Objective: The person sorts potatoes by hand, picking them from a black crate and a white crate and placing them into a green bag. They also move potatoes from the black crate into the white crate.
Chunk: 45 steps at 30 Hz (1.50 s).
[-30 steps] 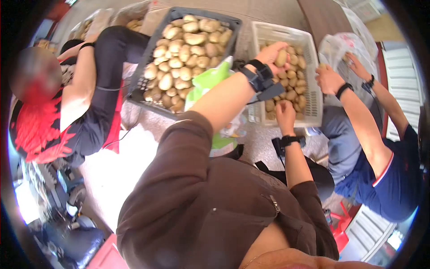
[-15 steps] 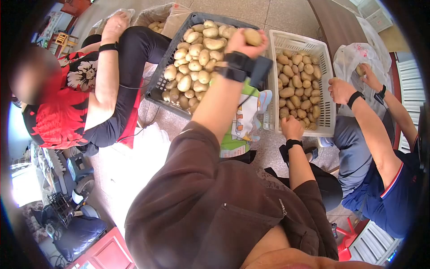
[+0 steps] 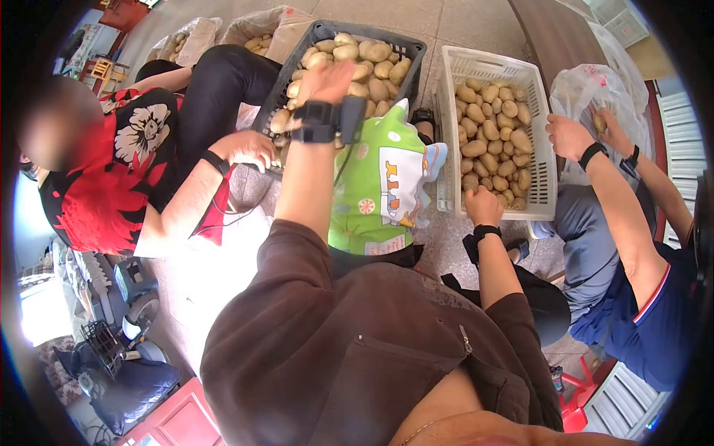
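Observation:
My left hand (image 3: 327, 82) is over the black crate (image 3: 416, 46), fingers stretched out, with no potato visible in it. Light-skinned potatoes (image 3: 346, 52) fill that crate, partly covered by my hand and forearm. My right hand (image 3: 485, 207) is closed over the near rim of the white crate (image 3: 547, 149); its fingertips are partly hidden beside the potatoes (image 3: 491, 119) inside. A green printed cloth or bag (image 3: 364, 201) lies between my arms, just below the black crate.
At left sits a person in a red and black top (image 3: 111, 201), one hand (image 3: 249, 149) by the black crate's corner. On the right, a person in dark blue has one hand (image 3: 569, 137) near the white crate and another at a plastic bag (image 3: 587, 93). Potato bags (image 3: 286, 22) stand behind.
My left hand has moved left from between the crates to over the black crate, and the potato it held no longer shows in it. The left person's raised hand has come down.

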Each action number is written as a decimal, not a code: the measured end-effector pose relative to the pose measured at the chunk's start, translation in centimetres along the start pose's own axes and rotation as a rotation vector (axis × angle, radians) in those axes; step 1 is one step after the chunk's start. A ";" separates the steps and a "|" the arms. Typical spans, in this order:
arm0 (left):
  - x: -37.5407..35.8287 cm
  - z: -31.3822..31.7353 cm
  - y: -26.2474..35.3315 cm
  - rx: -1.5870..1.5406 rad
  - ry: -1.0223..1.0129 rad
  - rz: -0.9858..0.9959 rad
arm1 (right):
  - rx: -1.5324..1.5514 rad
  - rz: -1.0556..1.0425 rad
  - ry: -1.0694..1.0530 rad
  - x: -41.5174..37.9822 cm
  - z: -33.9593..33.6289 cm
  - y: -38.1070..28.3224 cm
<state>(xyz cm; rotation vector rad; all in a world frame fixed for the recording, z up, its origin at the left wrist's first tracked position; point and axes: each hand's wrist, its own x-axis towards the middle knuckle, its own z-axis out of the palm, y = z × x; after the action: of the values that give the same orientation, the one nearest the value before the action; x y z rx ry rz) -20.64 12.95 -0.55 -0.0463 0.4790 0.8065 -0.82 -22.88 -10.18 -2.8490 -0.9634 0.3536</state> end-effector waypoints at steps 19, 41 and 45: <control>1.8 6.9 -21.1 0.558 -0.029 -0.262 | 0.005 0.005 -0.058 0.8 0.7 0.7; 0.5 8.6 -22.9 0.571 -0.067 -0.295 | 0.032 -0.193 -0.166 18.9 4.7 6.2; 0.5 9.2 -22.7 0.558 -0.047 -0.307 | -0.052 -0.104 -0.293 19.9 5.5 4.8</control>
<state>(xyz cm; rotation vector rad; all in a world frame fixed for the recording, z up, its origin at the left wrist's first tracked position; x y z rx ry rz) -0.73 -0.49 4.28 0.4059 0.6209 0.3530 15.91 -14.42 -19.99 -2.8296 -1.1797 0.7610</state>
